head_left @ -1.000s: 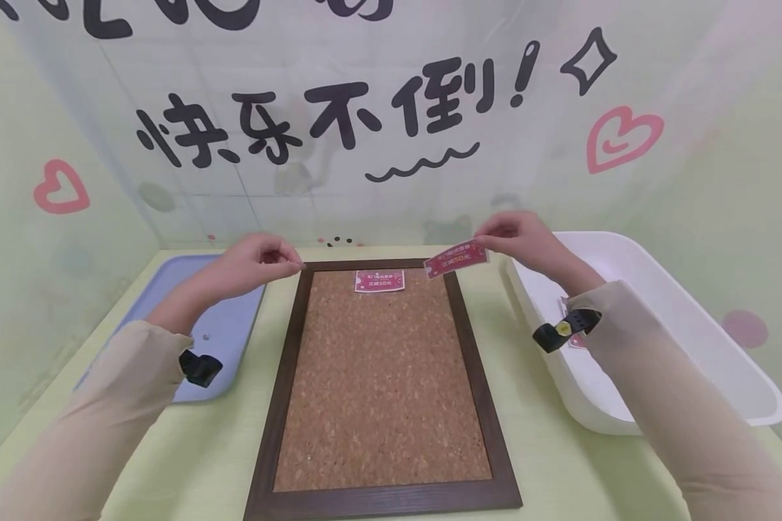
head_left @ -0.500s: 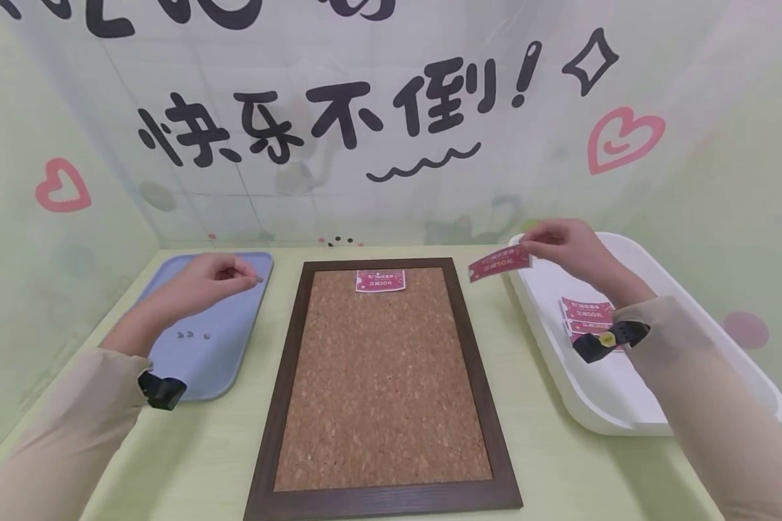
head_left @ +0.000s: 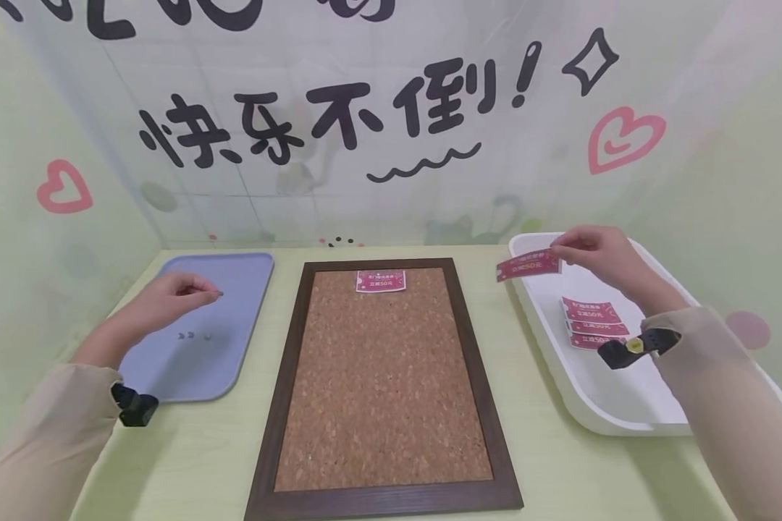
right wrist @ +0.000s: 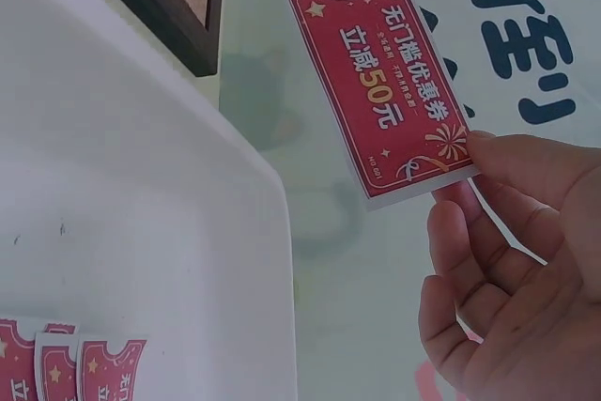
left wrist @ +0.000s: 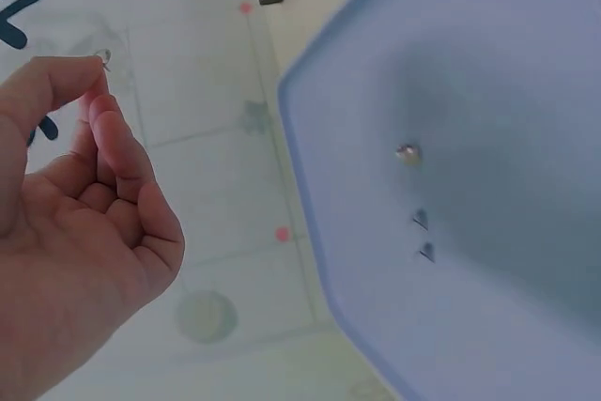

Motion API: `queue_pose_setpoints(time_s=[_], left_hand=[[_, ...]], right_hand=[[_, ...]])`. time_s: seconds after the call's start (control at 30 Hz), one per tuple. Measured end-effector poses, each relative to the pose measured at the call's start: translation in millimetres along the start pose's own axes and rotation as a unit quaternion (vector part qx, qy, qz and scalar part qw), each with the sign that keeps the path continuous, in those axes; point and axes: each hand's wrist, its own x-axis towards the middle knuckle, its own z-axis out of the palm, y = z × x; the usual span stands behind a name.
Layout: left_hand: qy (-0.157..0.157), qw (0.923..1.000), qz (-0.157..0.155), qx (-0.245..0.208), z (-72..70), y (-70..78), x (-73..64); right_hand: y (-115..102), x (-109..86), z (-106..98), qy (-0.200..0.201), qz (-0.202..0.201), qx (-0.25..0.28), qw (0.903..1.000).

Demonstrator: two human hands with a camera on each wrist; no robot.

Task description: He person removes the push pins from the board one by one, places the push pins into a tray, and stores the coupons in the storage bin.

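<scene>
Between thumb and forefinger, my left hand (head_left: 169,304) pinches a small metal thumbtack (left wrist: 104,58) above the blue tray (head_left: 247,325). Several thumbtacks (left wrist: 408,153) lie in that tray. A red coupon (right wrist: 380,82) is pinched by one end in my right hand (head_left: 602,257), over the left rim of the white basin (head_left: 638,401). More red coupons (head_left: 589,311) lie overlapping in the basin. One coupon (head_left: 381,281) sits at the top middle of the cork board (head_left: 384,383). Whether a tack holds it is too small to tell.
A dark wooden frame (head_left: 391,499) surrounds the cork board, which lies between tray and basin on the pale table (head_left: 221,463). A printed wall sheet (head_left: 339,210) closes off the back.
My left hand has moved left from the board's top corner to over the blue tray, still holding the tack. My right hand has carried the coupon right, from the board to the basin.
</scene>
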Motion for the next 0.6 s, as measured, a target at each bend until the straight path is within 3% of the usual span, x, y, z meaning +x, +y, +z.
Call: queue_pose_setpoints(time_s=[0.6], left_hand=[[-0.019, 0.9966, -0.079, 0.010, -4.0, -45.2, -7.5]], right_hand=[[44, -16.1, -22, 0.017, 0.063, 0.004, 0.9978]])
